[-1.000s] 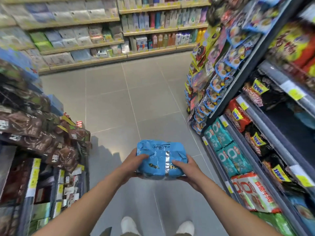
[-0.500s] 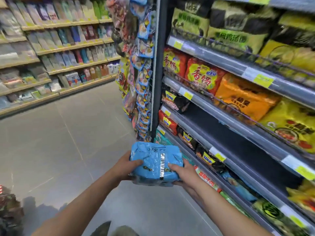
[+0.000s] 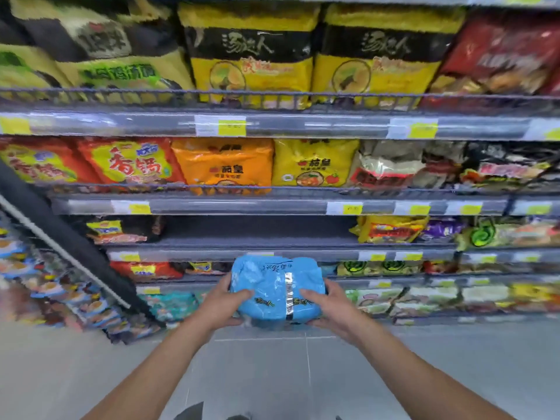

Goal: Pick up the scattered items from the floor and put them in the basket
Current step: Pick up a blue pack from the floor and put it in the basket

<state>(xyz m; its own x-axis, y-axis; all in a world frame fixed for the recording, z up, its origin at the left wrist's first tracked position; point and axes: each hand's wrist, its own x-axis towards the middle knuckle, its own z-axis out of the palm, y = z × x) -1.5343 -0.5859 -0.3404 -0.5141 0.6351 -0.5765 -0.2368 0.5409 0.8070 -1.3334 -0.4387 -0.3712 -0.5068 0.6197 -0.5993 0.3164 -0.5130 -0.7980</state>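
The blue packet (image 3: 277, 291) is held in front of the shelf (image 3: 272, 125), above the floor. The left hand (image 3: 222, 301) and right hand (image 3: 328, 301) clasp its two ends. It looks light, soft and crinkly; gripping both ends suits it. No basket shows.

Blue noodle pack (image 3: 277, 291), silver seam up, held midair.

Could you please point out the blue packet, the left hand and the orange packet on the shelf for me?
blue packet (image 3: 274, 291): head view, middle of its top face.
left hand (image 3: 225, 304): head view, back of the hand.
orange packet (image 3: 224, 165): head view, centre of its front.
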